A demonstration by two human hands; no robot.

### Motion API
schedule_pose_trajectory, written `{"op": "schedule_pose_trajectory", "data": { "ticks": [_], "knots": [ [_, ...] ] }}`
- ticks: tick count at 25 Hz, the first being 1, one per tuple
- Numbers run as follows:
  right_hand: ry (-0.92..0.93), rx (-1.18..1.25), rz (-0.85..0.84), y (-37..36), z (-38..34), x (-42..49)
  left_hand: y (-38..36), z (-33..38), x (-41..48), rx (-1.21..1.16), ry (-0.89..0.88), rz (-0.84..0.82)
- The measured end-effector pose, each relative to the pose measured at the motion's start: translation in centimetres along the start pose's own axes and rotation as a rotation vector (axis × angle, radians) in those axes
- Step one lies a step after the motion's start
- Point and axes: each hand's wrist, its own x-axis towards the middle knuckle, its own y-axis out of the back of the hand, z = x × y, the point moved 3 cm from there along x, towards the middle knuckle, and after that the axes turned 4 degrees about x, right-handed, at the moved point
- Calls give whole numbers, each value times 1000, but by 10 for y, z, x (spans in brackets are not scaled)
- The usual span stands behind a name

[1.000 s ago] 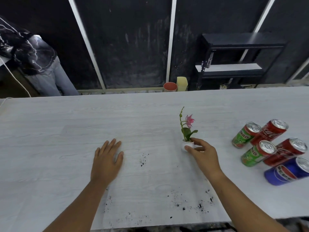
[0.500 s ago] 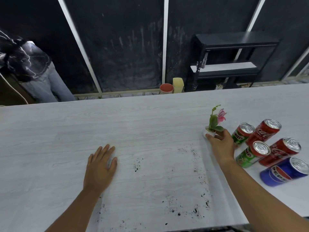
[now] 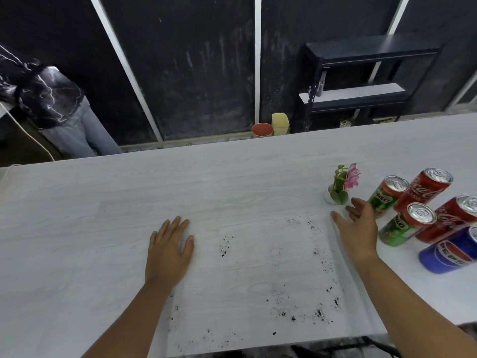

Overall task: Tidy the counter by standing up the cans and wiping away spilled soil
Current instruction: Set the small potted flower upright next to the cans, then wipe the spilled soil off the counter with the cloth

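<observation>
Cans lie tipped over in a bunch near the right edge of the counter (image 3: pixel 129 202). There are five: two green cans (image 3: pixel 387 195) (image 3: pixel 402 226), two red cans (image 3: pixel 426 189) (image 3: pixel 454 218) and a blue can (image 3: pixel 449 251), the closest to the near edge. They touch each other, and their tops point toward the far right corner.

Soil (image 3: pixel 224 245) is spilled as small black bits in the middle of the counter and along the near edge.

A little pot (image 3: pixel 329 196) with a pink flower (image 3: pixel 351 177) stands upright just left of the cans.

The right hand (image 3: pixel 357 229) is beside the pot and is not touching it. Its fingers are spread loose and hold nothing.

The left hand (image 3: pixel 167 251) lies flat on the counter, left of the soil, with straight fingers and nothing under them to hold.
</observation>
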Motion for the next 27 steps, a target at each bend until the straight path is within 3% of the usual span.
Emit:
{"op": "schedule_pose_trajectory", "data": {
  "ticks": [15, 20, 27],
  "knots": [
    [78, -374, -114, 65, 13, -166, 12, 27, -44, -131, 1, -54],
    [29, -275, 1, 102, 18, -212, 11, 110, -76, -296, -243, -97],
    [77, -319, 246, 187, 32, -275, -7, 276, -129, -452, -664, -247]
  ]
}}
